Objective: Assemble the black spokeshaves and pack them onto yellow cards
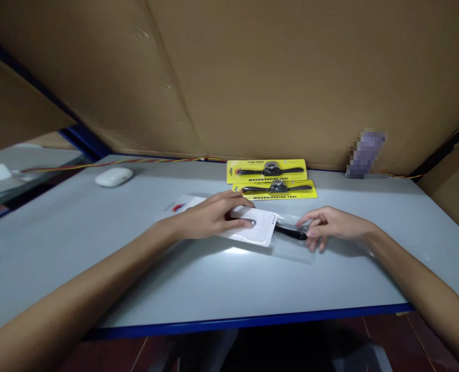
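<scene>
A white printed card (265, 227) lies tilted just above the table, with my left hand (209, 214) gripping it, thumb on top. From its right end sticks out the black handle of a spokeshave (290, 233); the tool's middle is hidden by the card and hand. Clear plastic (291, 253) extends around the handle. My right hand (328, 226) pinches the handle's tip with thumb and fingers, the other fingers curled loosely below. Behind the card lie two yellow packs, one spokeshave pack (232, 176) at the back and another spokeshave pack (310, 193) in front of it.
A white rounded case (113, 177) rests at the back left of the grey table (175, 289). A red and yellow cable (152, 160) runs along the cardboard wall (275, 77). A blurred purple object (366, 155) leans at the back right. Blue edging (214, 326) borders the table's front.
</scene>
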Available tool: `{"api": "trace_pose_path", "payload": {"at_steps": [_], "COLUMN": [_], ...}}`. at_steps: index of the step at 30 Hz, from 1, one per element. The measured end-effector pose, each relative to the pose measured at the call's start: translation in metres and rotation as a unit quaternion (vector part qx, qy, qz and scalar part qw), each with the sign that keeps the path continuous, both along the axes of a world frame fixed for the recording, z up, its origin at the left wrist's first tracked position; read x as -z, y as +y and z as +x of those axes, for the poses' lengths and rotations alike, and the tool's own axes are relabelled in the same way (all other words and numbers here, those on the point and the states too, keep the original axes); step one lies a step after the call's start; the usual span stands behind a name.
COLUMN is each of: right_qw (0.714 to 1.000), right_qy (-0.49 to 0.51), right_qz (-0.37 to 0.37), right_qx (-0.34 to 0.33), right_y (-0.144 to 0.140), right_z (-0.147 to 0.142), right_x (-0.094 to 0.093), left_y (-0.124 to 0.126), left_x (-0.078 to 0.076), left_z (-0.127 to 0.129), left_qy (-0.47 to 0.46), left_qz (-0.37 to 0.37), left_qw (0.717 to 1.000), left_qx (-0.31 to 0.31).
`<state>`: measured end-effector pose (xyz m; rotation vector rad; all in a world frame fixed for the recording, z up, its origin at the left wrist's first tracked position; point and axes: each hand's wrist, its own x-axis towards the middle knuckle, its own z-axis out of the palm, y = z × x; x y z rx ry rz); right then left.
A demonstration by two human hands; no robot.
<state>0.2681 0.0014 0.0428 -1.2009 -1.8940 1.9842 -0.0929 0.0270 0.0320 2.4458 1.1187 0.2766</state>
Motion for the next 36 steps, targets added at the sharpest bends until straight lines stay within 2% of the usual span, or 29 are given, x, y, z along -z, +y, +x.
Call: {"api": "trace_pose_path", "payload": {"at_steps": [8,15,20,22,23,24,25,26,27,29,32,36], "right_qw": [0.997,0.996,0.997,0.993,0.983,0.956,0.91,0.852,0.821,0.78,0.743,0.743], "right_qy": [0.073,0.09,0.067,0.035,0.006,-0.033,-0.088,-0.145,-0.168,-0.196,-0.218,-0.204], "right_qz": [0.006,0.017,0.043,0.105,0.159,0.245,0.338,0.414,0.436,0.447,0.435,0.42], "right_qx": [0.024,0.002,-0.002,0.04,0.087,0.158,0.225,0.287,0.327,0.391,0.46,0.48], "right_y": [0.004,0.0,-0.001,0.008,0.016,0.025,0.035,0.045,0.055,0.074,0.096,0.119], "right_z": [0.002,-0.01,-0.017,-0.008,0.001,0.013,0.028,0.046,0.065,0.104,0.15,0.175], "right_x": [0.015,0.02,0.024,0.028,0.029,0.031,0.032,0.033,0.033,0.033,0.035,0.043], "left_y": [0.003,-0.005,-0.011,-0.013,-0.014,-0.014,-0.014,-0.013,-0.012,-0.009,-0.007,-0.011], "left_x": [0.007,0.001,-0.003,-0.008,-0.011,-0.015,-0.018,-0.02,-0.021,-0.02,-0.012,-0.004], "left_z": [0.025,0.083,0.107,0.105,0.101,0.096,0.089,0.079,0.068,0.043,0.006,-0.02], "left_qy": [-0.008,0.043,0.084,0.063,0.045,0.022,-0.001,-0.02,-0.034,-0.034,-0.011,0.029], "left_qz": [0.028,0.069,0.078,0.089,0.095,0.102,0.109,0.116,0.124,0.131,0.116,0.107], "left_qw": [0.998,0.991,0.99,0.992,0.993,0.994,0.994,0.993,0.992,0.991,0.993,0.993], "left_qx": [0.059,0.103,0.078,0.063,0.054,0.043,0.028,0.012,0.001,-0.005,0.031,0.037]}}
